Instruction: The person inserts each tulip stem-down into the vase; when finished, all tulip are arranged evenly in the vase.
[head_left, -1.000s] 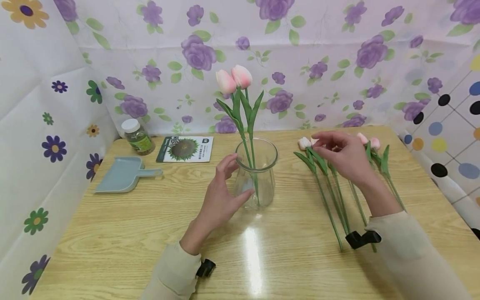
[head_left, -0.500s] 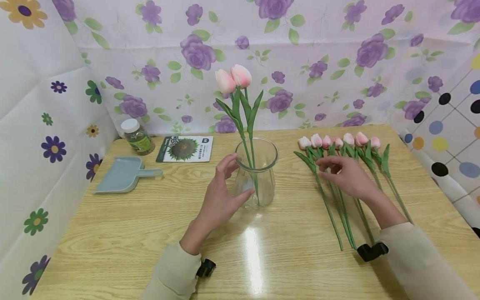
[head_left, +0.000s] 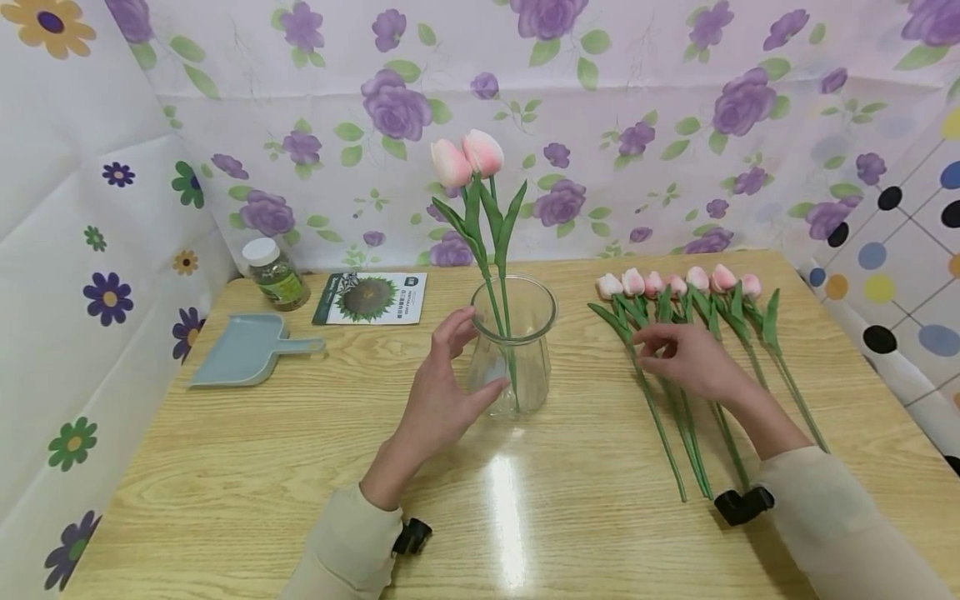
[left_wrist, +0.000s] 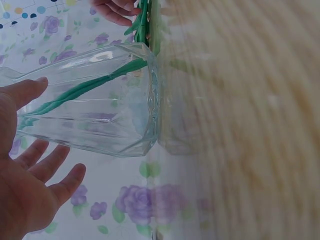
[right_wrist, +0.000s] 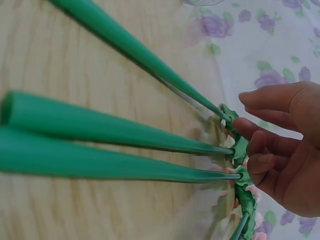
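A clear glass vase [head_left: 531,379] stands upright on the table with two pink tulips [head_left: 480,158] leaning in it. My left hand [head_left: 442,396] is cupped at the vase's left side. Its thumb lies across the front of the glass and its other fingers are spread by the side; contact is hard to tell. Several pink tulips [head_left: 723,279] lie in a row on the right, blooms toward the back wall. Above their green stems [right_wrist: 125,135] hovers my right hand [head_left: 690,358], fingers loosely bent, with no stem visibly pinched between them.
A light blue dustpan [head_left: 243,350] lies at the left of the wooden table [head_left: 300,467]. Behind it are a white-capped jar [head_left: 277,279] and a sunflower seed packet [head_left: 371,298]. A flowered cloth [head_left: 322,83] hangs behind the table.
My right hand has come down from the tulip blooms toward their leaves and upper stems, uncovering the row of blooms. My left hand and the vase have stayed in place.
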